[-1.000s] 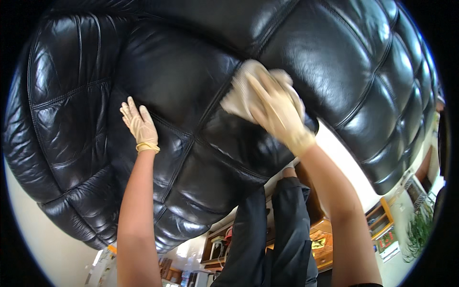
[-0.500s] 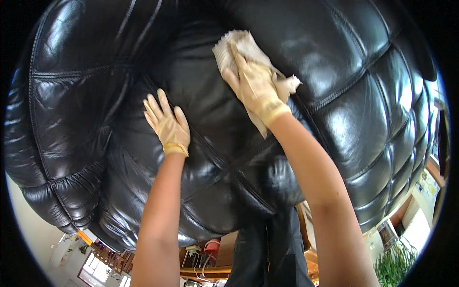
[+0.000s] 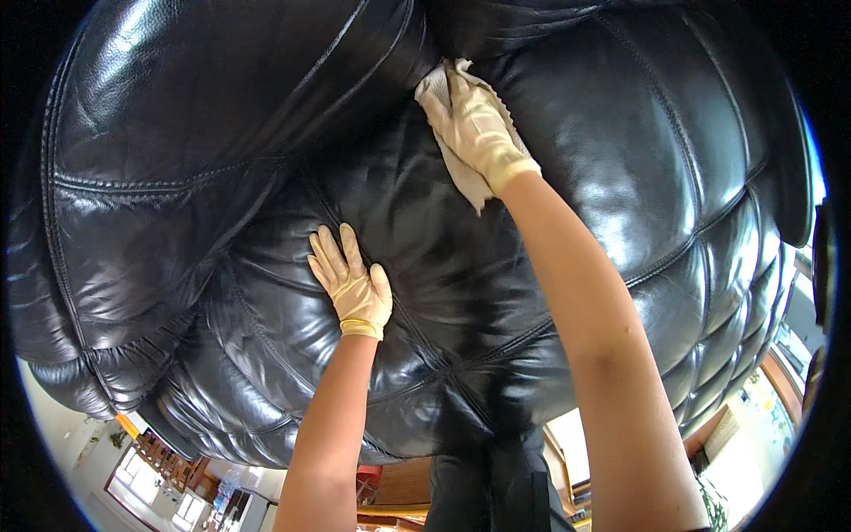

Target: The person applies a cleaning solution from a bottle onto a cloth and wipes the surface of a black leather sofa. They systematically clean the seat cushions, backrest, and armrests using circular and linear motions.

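Black quilted leather sofa (image 3: pixel 620 124) fills most of the view. My left hand (image 3: pixel 353 282), in a thin cream glove, lies on the seat leather with its fingers outstretched, holding nothing. Farther forward and to the right, my right hand (image 3: pixel 474 129), gloved likewise, presses a pale beige cloth (image 3: pixel 465 182) onto the leather at the crease below the backrest (image 3: pixel 222 89). Its fingertips are partly wrapped in the cloth.
My dark-trousered legs (image 3: pixel 461 492) are below the sofa's front edge. Around the rim are a wooden cabinet (image 3: pixel 403 488), a bright window (image 3: pixel 137 474) at the lower left and pale walls.
The view has shifted, showing more backrest. My right hand has moved the cloth forward and left, up to the crease. My left hand has shifted rightward in the view, still open on the leather.
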A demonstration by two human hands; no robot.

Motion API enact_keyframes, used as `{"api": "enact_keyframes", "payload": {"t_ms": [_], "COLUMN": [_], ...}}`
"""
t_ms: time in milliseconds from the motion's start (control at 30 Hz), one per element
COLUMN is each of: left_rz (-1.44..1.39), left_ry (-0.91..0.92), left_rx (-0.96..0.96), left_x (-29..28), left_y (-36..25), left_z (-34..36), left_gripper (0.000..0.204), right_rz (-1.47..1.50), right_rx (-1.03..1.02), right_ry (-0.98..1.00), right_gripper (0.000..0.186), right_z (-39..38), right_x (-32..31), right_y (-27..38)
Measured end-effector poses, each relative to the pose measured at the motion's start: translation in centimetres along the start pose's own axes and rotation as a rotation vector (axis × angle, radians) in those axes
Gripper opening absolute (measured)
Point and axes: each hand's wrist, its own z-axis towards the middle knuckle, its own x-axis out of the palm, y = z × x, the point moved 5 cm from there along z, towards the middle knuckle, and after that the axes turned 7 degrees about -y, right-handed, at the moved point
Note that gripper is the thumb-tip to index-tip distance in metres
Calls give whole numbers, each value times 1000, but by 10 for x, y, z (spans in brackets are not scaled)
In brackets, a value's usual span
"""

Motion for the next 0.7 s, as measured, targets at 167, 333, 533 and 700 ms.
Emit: {"api": "enact_keyframes", "payload": {"t_ms": [167, 333, 533, 700], "left_rz": [41, 41, -36, -50], "left_ry": [2, 26, -29, 15], "left_rx": [-18, -33, 26, -21], "left_x": [-11, -2, 2, -3], "left_y": [24, 26, 18, 19], "left_z": [-1, -4, -4, -2], "left_gripper": [76, 78, 74, 75], "right_rz": [88, 115, -234, -187], "right_rx": [-81, -16, -507, -266], "right_ry": [3, -106, -215, 305], "right_gripper": [80, 73, 60, 85], "right_z": [-159, -77, -49, -232], "right_x": [22, 3, 25, 28], "right_y": [-20, 18, 14, 29]}}
